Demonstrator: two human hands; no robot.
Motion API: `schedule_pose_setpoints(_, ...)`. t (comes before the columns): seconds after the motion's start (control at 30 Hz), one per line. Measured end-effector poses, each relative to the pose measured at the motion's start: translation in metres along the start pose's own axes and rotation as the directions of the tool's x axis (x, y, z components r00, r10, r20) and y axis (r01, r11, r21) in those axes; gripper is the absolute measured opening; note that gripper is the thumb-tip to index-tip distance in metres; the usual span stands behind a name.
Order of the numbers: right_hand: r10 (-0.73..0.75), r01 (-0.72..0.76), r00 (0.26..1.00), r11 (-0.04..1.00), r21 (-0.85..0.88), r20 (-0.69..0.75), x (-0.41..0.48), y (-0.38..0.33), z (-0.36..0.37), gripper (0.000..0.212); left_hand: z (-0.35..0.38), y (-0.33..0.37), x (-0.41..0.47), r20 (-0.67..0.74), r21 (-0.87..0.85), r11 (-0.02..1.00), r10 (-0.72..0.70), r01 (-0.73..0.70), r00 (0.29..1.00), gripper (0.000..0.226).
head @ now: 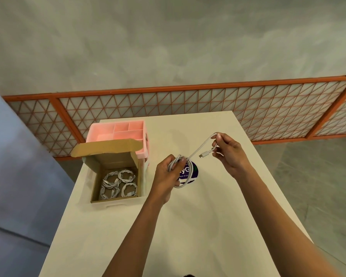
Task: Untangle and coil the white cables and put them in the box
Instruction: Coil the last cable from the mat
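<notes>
My left hand (167,172) grips a coil of white cable (183,183) above the middle of the table, with loops hanging below the fingers. A free length of the cable runs up and right to my right hand (231,151), which pinches it near its end. The plug (203,154) sticks out to the left of that hand. An open cardboard box (96,177) stands at the left of the table. Several coiled white cables (119,185) lie inside it.
A pink compartment organiser (102,132) stands behind the box at the table's far left. A round dark sticker (191,173) lies on the white table (198,226) under my left hand. An orange lattice panel (188,102) lies on the floor beyond the table.
</notes>
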State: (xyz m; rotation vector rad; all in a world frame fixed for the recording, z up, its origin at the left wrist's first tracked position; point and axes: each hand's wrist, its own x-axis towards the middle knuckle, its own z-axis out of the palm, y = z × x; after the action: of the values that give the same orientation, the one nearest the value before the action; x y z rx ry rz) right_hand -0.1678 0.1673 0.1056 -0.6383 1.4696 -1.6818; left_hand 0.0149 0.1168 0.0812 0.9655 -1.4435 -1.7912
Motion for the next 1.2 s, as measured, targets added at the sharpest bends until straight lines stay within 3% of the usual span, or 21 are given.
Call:
schedule_pose_setpoints(0.17, 0.059, -0.06, 0.998, 0.998, 0.024, 0.03, -0.011, 0.018, 0.009, 0.023, 0.003, -0.001, -0.003, 0.009, -0.084, 0.995, -0.047, 0.048, 0.999, 0.014)
schedule_pose_setpoints(0.5, 0.173, -0.196, 0.964, 0.975, 0.103, 0.202, -0.022, 0.034, 0.033, 0.02, 0.008, 0.006, -0.008, 0.069, -0.118, 0.992, -0.048, 0.056, 0.996, 0.011)
schedule_pose_setpoints(0.7, 0.234, -0.235, 0.933, 0.972, -0.031, 0.273, -0.033, 0.041, 0.038, 0.025, 0.006, -0.004, -0.001, -0.037, -0.091, 0.996, -0.006, 0.003, 0.999, 0.017)
schedule_pose_setpoints(0.9, 0.268, -0.223, 0.919, 0.958, -0.18, 0.29, -0.033, 0.041, 0.037, 0.046, 0.003, -0.013, 0.003, -0.123, 0.008, 1.0, 0.03, -0.029, 0.992, 0.025)
schedule_pose_setpoints(1.03, 0.265, -0.22, 0.874, 0.963, -0.153, 0.408, -0.033, 0.039, 0.034, 0.041, 0.001, -0.013, 0.008, -0.114, -0.014, 1.0, 0.011, -0.012, 0.993, 0.025)
schedule_pose_setpoints(1.2, 0.249, -0.194, 0.866, 0.966, -0.168, 0.433, -0.036, 0.037, 0.04, 0.031, 0.002, -0.013, 0.012, -0.124, -0.03, 1.0, -0.005, 0.001, 0.992, 0.024)
